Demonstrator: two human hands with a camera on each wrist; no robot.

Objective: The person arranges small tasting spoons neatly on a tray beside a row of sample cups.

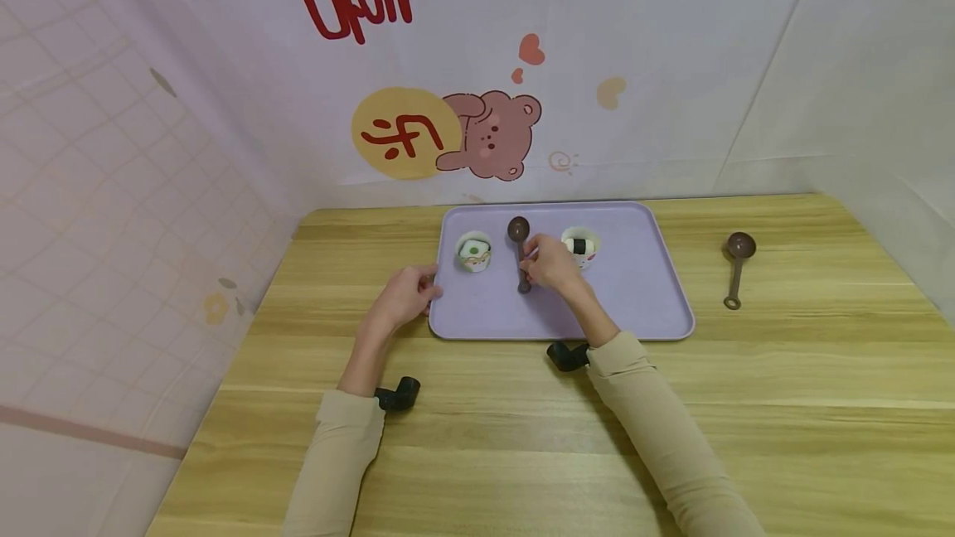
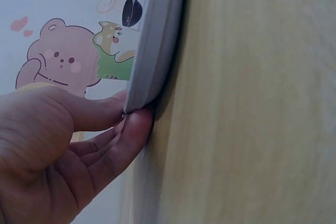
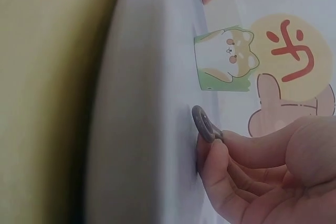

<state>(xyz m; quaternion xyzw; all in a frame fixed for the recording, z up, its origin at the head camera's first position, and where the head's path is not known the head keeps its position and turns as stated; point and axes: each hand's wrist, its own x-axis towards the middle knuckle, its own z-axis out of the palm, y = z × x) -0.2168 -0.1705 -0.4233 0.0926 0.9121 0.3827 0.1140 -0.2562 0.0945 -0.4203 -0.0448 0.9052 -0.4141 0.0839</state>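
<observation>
Right fingers (image 3: 215, 156) pinch the spoon (image 1: 520, 237), left fingers (image 2: 139, 125) the nine-o'clock tray edge (image 1: 444, 235) — stray right knuckles could tip the spoon's three-o'clock cup (image 1: 589, 260).

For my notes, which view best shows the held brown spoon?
Head: the held brown spoon shows both bowl and handle end. Left wrist shows its bowl and partial handle; right wrist, mainly the handle's ring end.

A pink bear (image 1: 496, 139), yellow disc (image 1: 406, 103) and red lettering (image 1: 345, 2) mark the pale backdrop (image 1: 656, 31) behind the wood-grained table (image 1: 485, 437).
</observation>
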